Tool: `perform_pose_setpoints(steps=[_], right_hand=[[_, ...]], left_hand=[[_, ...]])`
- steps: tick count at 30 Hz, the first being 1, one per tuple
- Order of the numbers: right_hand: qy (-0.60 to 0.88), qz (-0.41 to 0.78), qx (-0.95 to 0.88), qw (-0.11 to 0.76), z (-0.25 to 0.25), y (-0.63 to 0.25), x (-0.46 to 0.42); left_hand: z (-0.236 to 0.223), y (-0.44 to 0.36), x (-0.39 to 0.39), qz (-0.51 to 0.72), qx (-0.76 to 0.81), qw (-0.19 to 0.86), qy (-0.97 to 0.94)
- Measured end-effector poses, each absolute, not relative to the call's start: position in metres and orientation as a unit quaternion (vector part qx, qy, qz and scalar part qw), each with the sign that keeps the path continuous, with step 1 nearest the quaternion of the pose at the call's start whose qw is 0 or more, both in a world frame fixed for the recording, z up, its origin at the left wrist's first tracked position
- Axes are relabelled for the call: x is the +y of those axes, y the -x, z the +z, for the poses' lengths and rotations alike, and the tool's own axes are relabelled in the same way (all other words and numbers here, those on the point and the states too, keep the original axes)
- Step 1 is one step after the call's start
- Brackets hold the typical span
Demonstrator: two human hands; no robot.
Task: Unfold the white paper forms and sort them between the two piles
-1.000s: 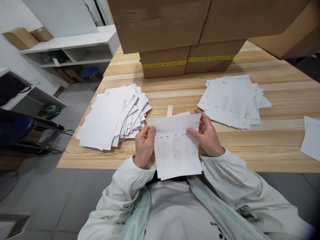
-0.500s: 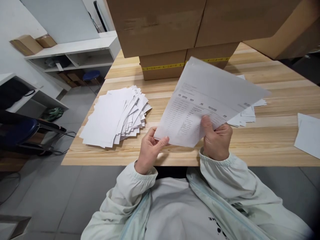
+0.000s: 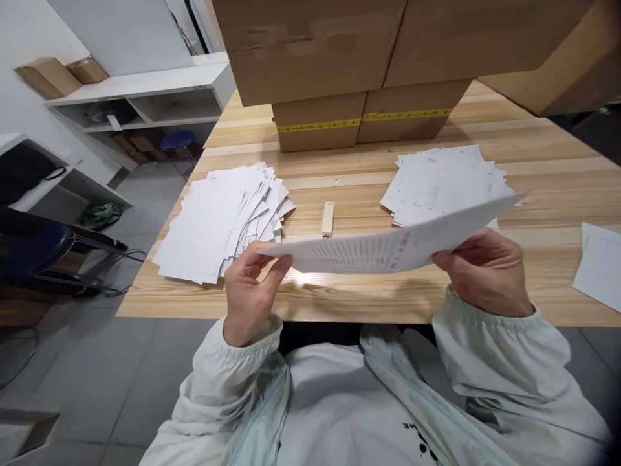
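Both hands hold printed paper [image 3: 369,251] above the table's front edge, tilted so that it shows nearly edge-on; how many sheets it is I cannot tell. My left hand [image 3: 252,288] pinches its left end between thumb and fingers. At the right end, my right hand [image 3: 488,272] grips it the same way. Behind the paper lies a small cream-coloured stapler [image 3: 328,219]. A fanned pile of papers [image 3: 208,220] is just beyond my left hand, and a second paper pile [image 3: 441,181] rests beyond the right one.
Stacked cardboard boxes [image 3: 315,52] with yellow tape stand at the back of the wooden table [image 3: 310,304]. More sheets [image 3: 601,265] lie at the right edge. To the left are white shelves [image 3: 145,90] and a blue stool [image 3: 36,252] on the floor.
My hands have moved apart, the right one to the right and the left one to the left. The paper has turned from facing me to nearly edge-on, uncovering the stapler and the right pile.
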State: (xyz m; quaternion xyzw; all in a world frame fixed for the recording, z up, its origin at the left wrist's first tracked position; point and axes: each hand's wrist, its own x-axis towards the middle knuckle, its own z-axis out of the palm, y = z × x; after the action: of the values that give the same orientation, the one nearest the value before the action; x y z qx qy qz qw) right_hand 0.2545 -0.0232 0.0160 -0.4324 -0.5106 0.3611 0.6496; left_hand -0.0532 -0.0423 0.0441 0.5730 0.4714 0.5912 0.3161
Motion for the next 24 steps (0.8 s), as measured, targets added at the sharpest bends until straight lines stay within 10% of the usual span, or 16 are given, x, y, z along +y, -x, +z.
perform_pose_setpoints(steps=[5, 24], right_hand=[[0.46, 0.45, -0.584, 0.495, -0.001, -0.252, -0.027], [0.505, 0.41, -0.495, 0.576, -0.035, -0.249, -0.027]], left_hand=[[0.03, 0.04, -0.035, 0.553, 0.438, 0.355, -0.613], [-0.005, 0.019, -0.028, 0.57, 0.464, 0.404, -0.545]])
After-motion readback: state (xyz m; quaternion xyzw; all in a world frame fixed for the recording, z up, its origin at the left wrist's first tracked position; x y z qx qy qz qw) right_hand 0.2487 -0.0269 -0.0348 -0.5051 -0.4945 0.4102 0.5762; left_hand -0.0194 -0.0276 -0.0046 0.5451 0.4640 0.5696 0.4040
